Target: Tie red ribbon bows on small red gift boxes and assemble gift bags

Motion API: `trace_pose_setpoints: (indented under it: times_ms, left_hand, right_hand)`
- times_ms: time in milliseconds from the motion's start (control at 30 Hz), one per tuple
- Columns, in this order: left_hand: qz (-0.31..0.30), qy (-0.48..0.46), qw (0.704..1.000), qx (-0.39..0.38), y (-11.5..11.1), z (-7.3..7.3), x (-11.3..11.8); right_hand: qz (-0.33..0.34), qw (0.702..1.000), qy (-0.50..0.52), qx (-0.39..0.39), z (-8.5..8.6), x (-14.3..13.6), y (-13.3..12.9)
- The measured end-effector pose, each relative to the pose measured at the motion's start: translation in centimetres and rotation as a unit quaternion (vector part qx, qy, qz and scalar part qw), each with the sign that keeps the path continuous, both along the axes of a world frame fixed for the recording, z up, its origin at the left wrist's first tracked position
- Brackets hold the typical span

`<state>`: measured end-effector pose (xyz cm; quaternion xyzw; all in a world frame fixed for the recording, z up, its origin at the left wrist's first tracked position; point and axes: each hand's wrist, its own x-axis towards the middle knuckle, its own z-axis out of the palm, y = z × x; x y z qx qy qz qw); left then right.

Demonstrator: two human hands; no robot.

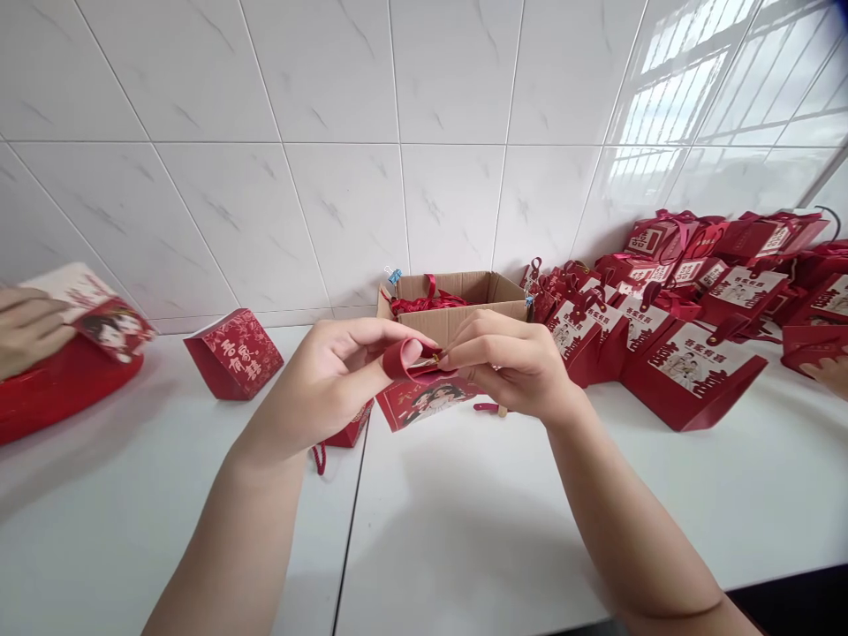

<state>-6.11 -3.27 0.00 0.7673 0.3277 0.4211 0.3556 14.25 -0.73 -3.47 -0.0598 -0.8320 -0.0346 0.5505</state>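
Note:
In the middle of the view my left hand point(331, 384) pinches a red strap point(396, 360) that curls into a loop. Close beside it on the right, my right hand point(507, 362) has its fingers pressed together on the strap's other end, by a small gold-coloured piece. Below the hands hangs a red card box point(434, 402) with a printed picture of figures; its upper part is hidden by the fingers. Behind the hands stands an open cardboard box point(454, 291) with red ribbons in it. A small red piece point(488, 407) lies on the table just under my right hand.
A red box point(242, 353) stands on the white table point(464, 548) at left; another with a cord point(348, 433) is partly behind my left wrist. Many red gift boxes point(695, 362) crowd the right. Other people's hands show at the left edge point(30, 331) and right edge point(831, 375).

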Motion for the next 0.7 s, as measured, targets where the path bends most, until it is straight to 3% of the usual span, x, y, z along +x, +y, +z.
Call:
trace_pose_setpoints:
  times_ms: [500, 700]
  left_hand:
    - [0.04, 0.035, 0.998, 0.026, -0.5, -0.48, -0.44]
    - [-0.061, 0.059, 0.994, 0.071, -0.66, 0.08, -0.18]
  right_hand:
    - [-0.012, 0.999, 0.022, 0.031, 0.12, 0.13, -0.06]
    - [-0.049, 0.997, 0.041, 0.04, 0.18, 0.26, -0.11]
